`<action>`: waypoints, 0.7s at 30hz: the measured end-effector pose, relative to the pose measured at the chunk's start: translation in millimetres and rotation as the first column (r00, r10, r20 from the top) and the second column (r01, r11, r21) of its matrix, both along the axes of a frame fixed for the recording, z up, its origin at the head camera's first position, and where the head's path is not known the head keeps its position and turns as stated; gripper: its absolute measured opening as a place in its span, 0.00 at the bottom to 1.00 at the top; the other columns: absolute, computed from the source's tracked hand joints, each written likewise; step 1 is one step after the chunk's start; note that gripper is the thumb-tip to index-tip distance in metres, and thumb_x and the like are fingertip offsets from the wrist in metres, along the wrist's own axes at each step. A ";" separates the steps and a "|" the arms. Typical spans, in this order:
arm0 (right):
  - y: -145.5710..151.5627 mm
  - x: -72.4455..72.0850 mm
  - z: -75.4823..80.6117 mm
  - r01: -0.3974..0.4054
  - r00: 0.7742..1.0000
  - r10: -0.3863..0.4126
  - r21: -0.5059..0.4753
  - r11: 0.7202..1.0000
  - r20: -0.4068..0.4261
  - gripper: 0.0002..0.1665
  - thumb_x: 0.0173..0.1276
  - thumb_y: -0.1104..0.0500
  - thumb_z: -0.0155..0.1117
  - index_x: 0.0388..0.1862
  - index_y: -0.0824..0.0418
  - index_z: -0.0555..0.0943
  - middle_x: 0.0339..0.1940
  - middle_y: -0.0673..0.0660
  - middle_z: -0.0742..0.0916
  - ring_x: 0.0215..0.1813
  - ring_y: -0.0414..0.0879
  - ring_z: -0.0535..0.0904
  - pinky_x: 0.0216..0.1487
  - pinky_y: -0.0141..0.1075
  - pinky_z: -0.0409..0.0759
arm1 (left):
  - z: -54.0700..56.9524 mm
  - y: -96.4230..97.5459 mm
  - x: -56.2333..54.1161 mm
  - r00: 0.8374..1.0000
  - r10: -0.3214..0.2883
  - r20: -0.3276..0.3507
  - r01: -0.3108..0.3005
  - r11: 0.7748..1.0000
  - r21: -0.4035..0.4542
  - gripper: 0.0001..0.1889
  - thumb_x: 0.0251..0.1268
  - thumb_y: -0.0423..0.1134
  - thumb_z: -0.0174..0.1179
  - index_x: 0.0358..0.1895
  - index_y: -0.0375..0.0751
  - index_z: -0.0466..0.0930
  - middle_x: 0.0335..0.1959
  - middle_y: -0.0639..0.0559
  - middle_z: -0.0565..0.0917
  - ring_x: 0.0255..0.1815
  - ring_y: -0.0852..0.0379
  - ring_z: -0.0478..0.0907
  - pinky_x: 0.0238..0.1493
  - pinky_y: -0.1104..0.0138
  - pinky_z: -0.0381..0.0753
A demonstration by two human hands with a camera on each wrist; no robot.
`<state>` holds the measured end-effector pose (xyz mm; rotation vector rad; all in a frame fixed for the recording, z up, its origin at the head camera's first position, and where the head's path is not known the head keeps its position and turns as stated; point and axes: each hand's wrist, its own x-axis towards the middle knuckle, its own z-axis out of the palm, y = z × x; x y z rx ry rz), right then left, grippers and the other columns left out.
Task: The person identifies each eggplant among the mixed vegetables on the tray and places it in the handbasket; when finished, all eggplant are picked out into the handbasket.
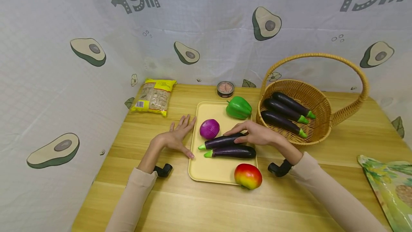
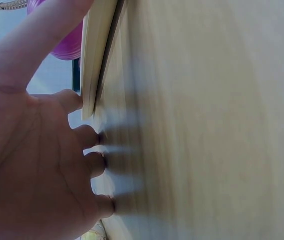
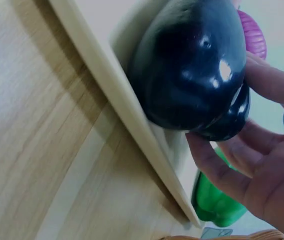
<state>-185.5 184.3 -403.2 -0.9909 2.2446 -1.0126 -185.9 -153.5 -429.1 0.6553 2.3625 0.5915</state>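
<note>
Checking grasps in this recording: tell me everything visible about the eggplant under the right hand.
The eggplant is long, glossy and dark purple, smooth and plastic-looking, with a bright green stem cap pointing left. It lies crosswise in the tray, slightly slanted, between the onion and a second eggplant close alongside. The right hand grips it towards its other end, hiding that part.

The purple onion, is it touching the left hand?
Apart. The head view shows bare surface of the yellow tray between the left hand and the purple onion.
</note>
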 end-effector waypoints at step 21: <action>3.6 6.0 17.7 -0.040 0.995 0.046 0.066 0.997 -0.086 0.21 0.73 0.65 0.67 0.64 0.60 0.85 0.57 0.59 0.89 0.60 0.55 0.84 0.62 0.51 0.83 | 1.4 -0.2 0.8 1.000 -0.001 0.006 0.001 1.000 -0.001 0.75 0.49 0.58 0.80 0.85 0.47 0.24 0.84 0.38 0.20 0.85 0.41 0.15 0.81 0.34 0.21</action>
